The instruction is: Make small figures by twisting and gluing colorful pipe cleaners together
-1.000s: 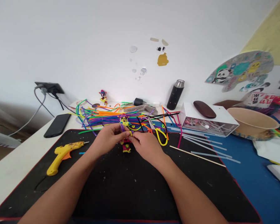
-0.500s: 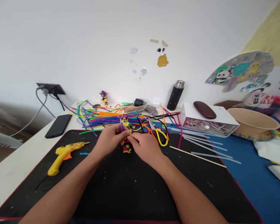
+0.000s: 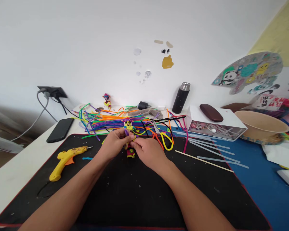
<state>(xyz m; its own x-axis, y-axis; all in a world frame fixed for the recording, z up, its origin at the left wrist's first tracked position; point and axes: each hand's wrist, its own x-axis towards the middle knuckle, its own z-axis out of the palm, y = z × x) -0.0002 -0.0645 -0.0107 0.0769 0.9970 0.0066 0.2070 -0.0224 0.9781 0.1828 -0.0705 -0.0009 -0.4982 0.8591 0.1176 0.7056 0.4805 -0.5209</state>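
Observation:
A small pipe-cleaner figure [image 3: 129,126] in yellow, purple and red stands upright on the black mat [image 3: 135,192], its feet touching the mat. My left hand [image 3: 114,144] is closed around its left side. My right hand [image 3: 148,150] pinches a yellow pipe-cleaner loop at the figure's middle. Both hands meet at the figure and hide most of its body; only the head and the red feet show.
A pile of coloured pipe cleaners [image 3: 106,120] lies behind the hands. Yellow-handled scissors [image 3: 165,138] lie right of them, a yellow glue gun [image 3: 65,157] to the left, a phone [image 3: 60,129] beyond it. Glue sticks [image 3: 212,150], a white box [image 3: 214,125], a black flask [image 3: 181,98] and a paper bowl [image 3: 261,125] are at right.
My right hand's fingers have shifted slightly left and closer against the figure. The figure and my left hand stay in place.

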